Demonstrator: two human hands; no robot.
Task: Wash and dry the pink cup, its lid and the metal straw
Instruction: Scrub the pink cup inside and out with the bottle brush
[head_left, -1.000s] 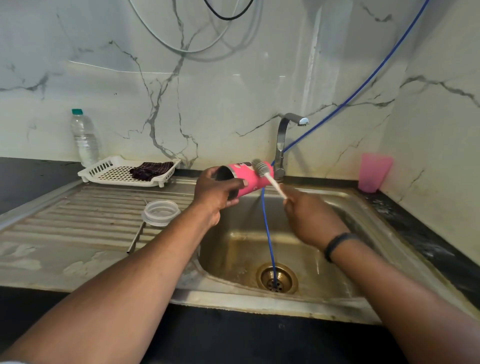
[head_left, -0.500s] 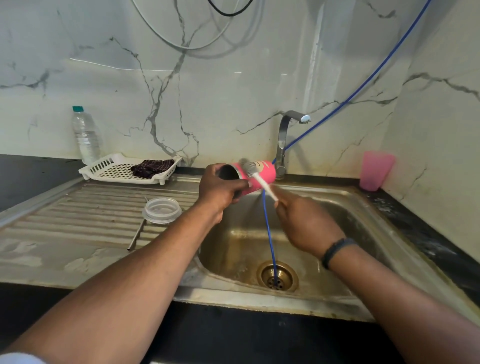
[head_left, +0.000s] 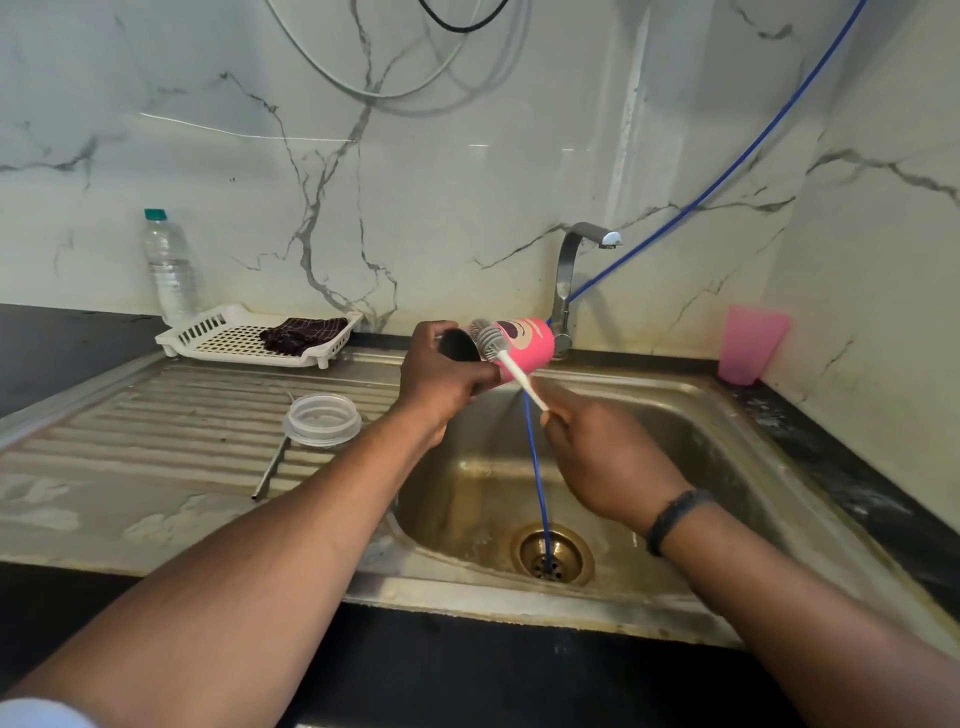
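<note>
My left hand (head_left: 439, 376) grips the pink cup (head_left: 527, 343) on its side above the sink's back edge, its dark mouth turned toward me. My right hand (head_left: 602, 457) holds the white handle of a bottle brush (head_left: 493, 340), whose grey bristle head lies against the cup's outer wall near the rim. The clear lid (head_left: 322, 420) rests on the steel drainboard. Just below the lid lies the metal straw (head_left: 270, 470).
The steel sink (head_left: 691, 431) has a brass drain with a blue hose (head_left: 537, 483) running into it. Behind the cup stands the tap (head_left: 569, 275). A white tray (head_left: 208, 338) with a dark cloth, a water bottle (head_left: 169, 267), and a pink tumbler (head_left: 750, 345) line the wall.
The brush head has slid left along the cup's outside, from near its base toward the rim. My right hand has followed to the left. The cup stays in my left hand.
</note>
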